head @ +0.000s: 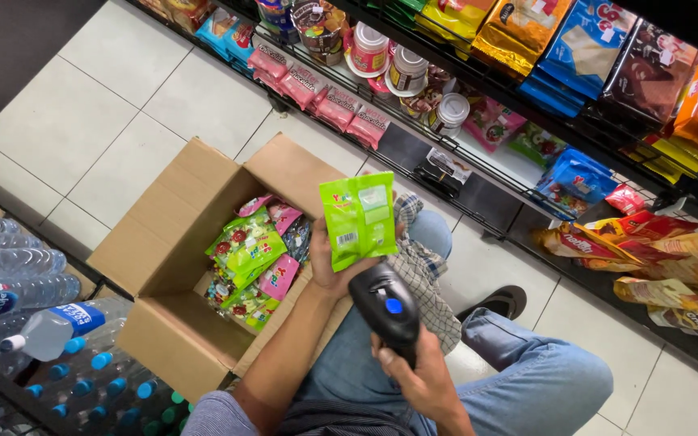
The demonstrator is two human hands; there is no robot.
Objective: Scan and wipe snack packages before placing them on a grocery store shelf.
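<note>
near the centre of the frame your left hand is raised with its fingers clamped on the lower edge of a bright green snack packet. the packet stands upright with its back panel and a small barcode turned toward you. just below it, slightly right of centre, your right hand is wrapped tight around the grip of a black handheld scanner. the scanner's head, with a blue button on top, points up at the packet and sits just beneath it, close but not touching.

left of centre an open cardboard box rests on the pale tiled floor, its flaps folded outward. inside lies a loose heap of green and pink snack packets.

your knees in blue jeans fill the lower centre and lower right, with a checked cloth lying over one thigh and a dark shoe on the tiles to the right of it.

along the upper right runs a black wire shelf stocked with pink packets, round tubs with white lids, and blue, gold and orange bags. more orange and yellow bags lie on the lowest level at the right edge.

in the lower left corner, plastic water bottles with blue caps are stacked on their sides.
</note>
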